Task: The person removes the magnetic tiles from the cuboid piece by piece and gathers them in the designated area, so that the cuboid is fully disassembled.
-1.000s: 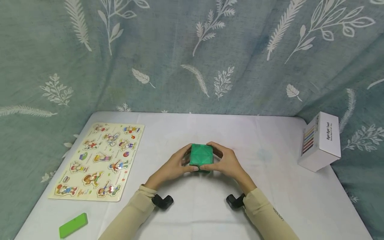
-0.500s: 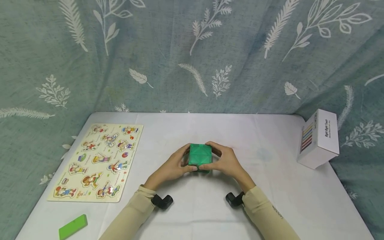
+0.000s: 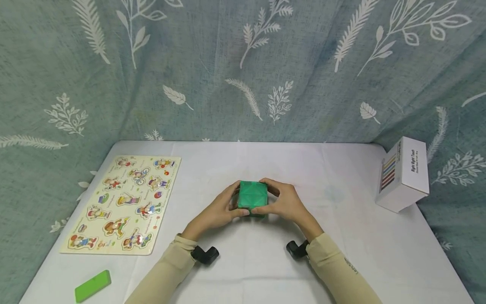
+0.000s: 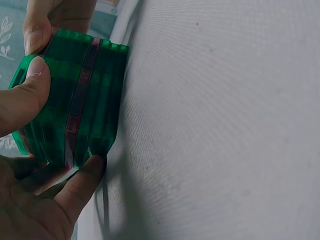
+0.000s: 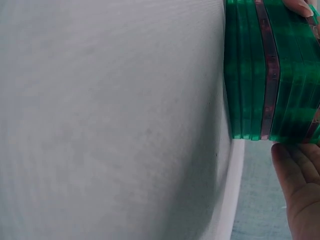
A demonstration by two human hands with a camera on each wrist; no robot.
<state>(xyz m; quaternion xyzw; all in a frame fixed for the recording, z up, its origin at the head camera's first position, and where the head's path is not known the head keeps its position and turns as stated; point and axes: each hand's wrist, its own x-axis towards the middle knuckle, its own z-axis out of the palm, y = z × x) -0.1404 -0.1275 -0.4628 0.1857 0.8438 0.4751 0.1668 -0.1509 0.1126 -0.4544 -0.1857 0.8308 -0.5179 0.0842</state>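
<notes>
- We've got the green stack (image 3: pixel 252 194) near the middle of the table (image 3: pixel 373 253), underside right at the white woven cloth (image 4: pixel 225 120).
- Material: we read translucent ribbed plastic in square layers, reddish bands (image 4: pixel 80 90) between; flat top, faint diagonal lines.
- Left hand (image 3: pixel 217 211): pinching the stack, thumb on the near wall, fingers round the left side.
- Right hand (image 3: pixel 287 204): mirrored pinch, thumb near wall, fingers on the right side, some hidden from us.
- Left: cream puzzle board (image 3: pixel 141 223), flat, rounded corners, coloured figures; smooth light-green slab (image 3: pixel 93 286) just in front.
- Right: white carton (image 3: pixel 404 175), crisp corners, near the table's right edge.
- Room: we see a cloth stretch from stack to board, a wider one to carton; back edge meets the leaf-print curtain (image 3: pixel 212 50) well behind.
</notes>
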